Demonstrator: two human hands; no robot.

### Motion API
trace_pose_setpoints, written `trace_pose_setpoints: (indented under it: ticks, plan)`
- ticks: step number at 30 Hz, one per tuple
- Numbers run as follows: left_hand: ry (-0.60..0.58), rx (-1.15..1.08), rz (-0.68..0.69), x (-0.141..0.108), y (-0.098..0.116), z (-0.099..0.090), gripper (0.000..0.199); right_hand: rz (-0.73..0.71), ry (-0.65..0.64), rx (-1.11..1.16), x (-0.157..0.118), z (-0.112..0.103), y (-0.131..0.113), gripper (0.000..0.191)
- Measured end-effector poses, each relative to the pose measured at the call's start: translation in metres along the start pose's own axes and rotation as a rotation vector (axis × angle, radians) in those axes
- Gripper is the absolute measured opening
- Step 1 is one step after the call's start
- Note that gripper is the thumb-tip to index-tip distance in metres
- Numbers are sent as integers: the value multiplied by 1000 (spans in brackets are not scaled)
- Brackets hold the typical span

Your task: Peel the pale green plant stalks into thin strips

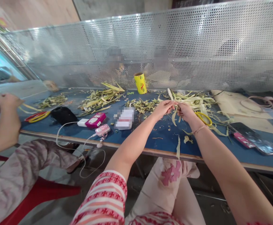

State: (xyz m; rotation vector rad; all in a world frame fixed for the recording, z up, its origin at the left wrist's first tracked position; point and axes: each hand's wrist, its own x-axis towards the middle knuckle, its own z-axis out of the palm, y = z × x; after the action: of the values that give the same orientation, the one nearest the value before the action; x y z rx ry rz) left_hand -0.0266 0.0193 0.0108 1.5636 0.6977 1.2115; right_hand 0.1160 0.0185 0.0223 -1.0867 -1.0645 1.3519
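Both my hands meet over the blue table, at the pile of pale green strips (197,99). My left hand (165,108) is closed in a pinch on a pale strip (170,94) whose end sticks up above the fingers. Close beside it, my right hand (184,111) has its fingers bent together around something too small to make out; a strip (174,118) hangs below the two hands. Small green pieces (143,106) lie to the left of my left hand. A yellow ring (204,118) is by my right wrist.
A yellow roll (140,83) stands before the perforated metal panel (136,37). Phones (256,137), cardboard (242,106) and a pink power bank (95,120) with cables lie on the table (150,140). Another person's arm (8,118) is at the left.
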Motion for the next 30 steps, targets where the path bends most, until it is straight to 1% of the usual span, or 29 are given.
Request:
trace_pose_setpoints:
  ticks: [2, 6, 12, 16, 19, 22, 24, 27, 30]
  plan:
    - [-7, 20, 5, 1, -2, -1, 33, -4, -7, -2, 0, 0, 0, 27]
    - [-32, 66, -58, 3, -5, 0, 34, -23, -25, 10, 3, -2, 1, 25]
    - [-11, 52, -105, 3, -7, -1, 30, 7, 1, 62, 2, -2, 0, 24]
    - [-47, 33, -78, 1, -4, -4, 34, 11, -45, 92, -1, -1, -2, 15]
    - [-60, 75, -33, -1, -1, -5, 38, 31, -72, 125, -1, -1, -4, 11]
    - [-48, 131, 2, -2, 2, -5, 34, 50, -99, 157, -1, -2, -6, 12]
    - [-30, 141, -12, -1, 1, -6, 29, 57, -112, 169, -1, -1, -7, 12]
    - [-3, 100, -42, 1, -1, -6, 25, 76, -133, 181, -3, 0, -9, 14]
    - [35, -25, -67, 2, -1, -5, 23, 93, -132, 180, -5, 1, -10, 16]
